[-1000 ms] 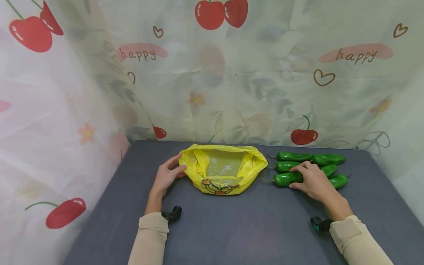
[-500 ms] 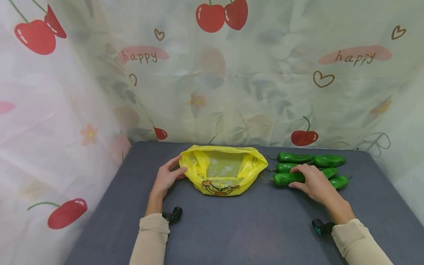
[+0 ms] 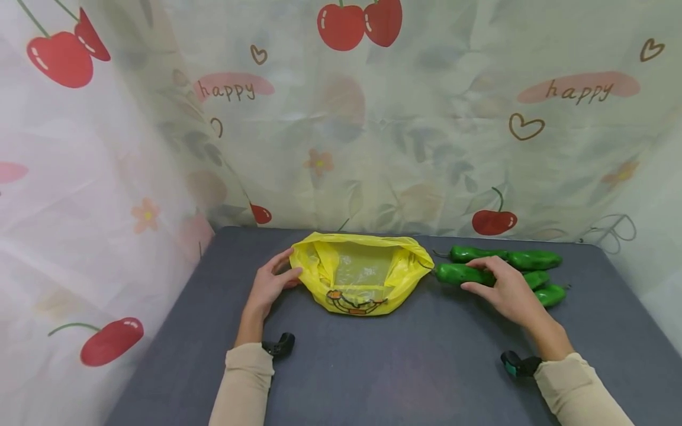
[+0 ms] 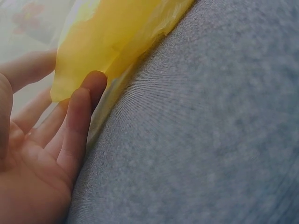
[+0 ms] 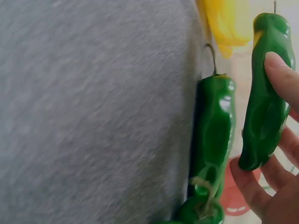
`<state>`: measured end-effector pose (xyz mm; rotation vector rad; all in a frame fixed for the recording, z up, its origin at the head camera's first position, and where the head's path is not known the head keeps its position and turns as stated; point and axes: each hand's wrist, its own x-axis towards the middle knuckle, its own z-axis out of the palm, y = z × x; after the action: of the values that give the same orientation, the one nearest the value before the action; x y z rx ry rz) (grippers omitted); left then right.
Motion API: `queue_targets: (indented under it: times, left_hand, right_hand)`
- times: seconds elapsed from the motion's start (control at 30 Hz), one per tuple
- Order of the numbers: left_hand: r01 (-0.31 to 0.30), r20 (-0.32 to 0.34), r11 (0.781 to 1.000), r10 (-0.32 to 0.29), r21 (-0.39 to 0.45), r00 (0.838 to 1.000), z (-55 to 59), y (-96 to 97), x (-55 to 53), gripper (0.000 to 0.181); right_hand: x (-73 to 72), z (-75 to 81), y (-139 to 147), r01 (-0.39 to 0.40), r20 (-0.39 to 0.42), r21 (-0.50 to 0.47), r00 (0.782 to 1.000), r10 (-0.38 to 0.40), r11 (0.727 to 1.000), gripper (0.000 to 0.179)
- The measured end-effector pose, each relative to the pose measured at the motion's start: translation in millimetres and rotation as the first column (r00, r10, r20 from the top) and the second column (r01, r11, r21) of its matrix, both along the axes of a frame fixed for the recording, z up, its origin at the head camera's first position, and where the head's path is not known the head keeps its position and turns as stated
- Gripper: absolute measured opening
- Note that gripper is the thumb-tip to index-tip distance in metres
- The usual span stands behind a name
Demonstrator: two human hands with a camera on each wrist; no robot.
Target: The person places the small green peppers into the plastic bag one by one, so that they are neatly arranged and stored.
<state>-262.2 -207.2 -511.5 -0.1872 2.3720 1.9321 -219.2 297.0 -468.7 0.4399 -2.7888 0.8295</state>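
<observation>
The long, glossy green pepper with a thin stem (image 3: 460,274) that lay at the near left of its group half a second ago is now raised off the dark grey tabletop (image 3: 383,367), its stem end towards the wide-mouthed, thin yellow plastic bag (image 3: 398,297); whether the stem touches it cannot be told. The bag keeps its place and shape, left of the other shiny green peppers (image 3: 533,260), which lie where they did. The person's right hand (image 3: 506,293) is parted only as far as the pepper's thickness, gripping it with the thumb on one face and the fingers on the opposite side, while the right wrist view shows a second pepper (image 5: 215,112) lying just beside it. The left hand (image 3: 268,289), placed as before, pinches the bag's left edge, thumb and fingers slightly parted with the plastic between them
</observation>
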Motion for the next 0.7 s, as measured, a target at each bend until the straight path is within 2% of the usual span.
queue_targets:
  times: [0.33,0.7]
  left_hand:
    - [0.026,-0.009,0.999,-0.026,0.018,1.0,-3.9,2.2,-0.7,0.073]
    - [0.029,-0.009,0.999,-0.029,0.017,1.0,-1.7,-1.1,-2.1,0.072]
  right_hand:
    - [0.9,12.4,-9.6,0.013,-0.014,-0.038,1.0,-0.014,0.999,0.047]
    - [-10.1,27.2,-25.7,-0.033,-0.054,-0.033,0.998,0.031,0.999,0.046]
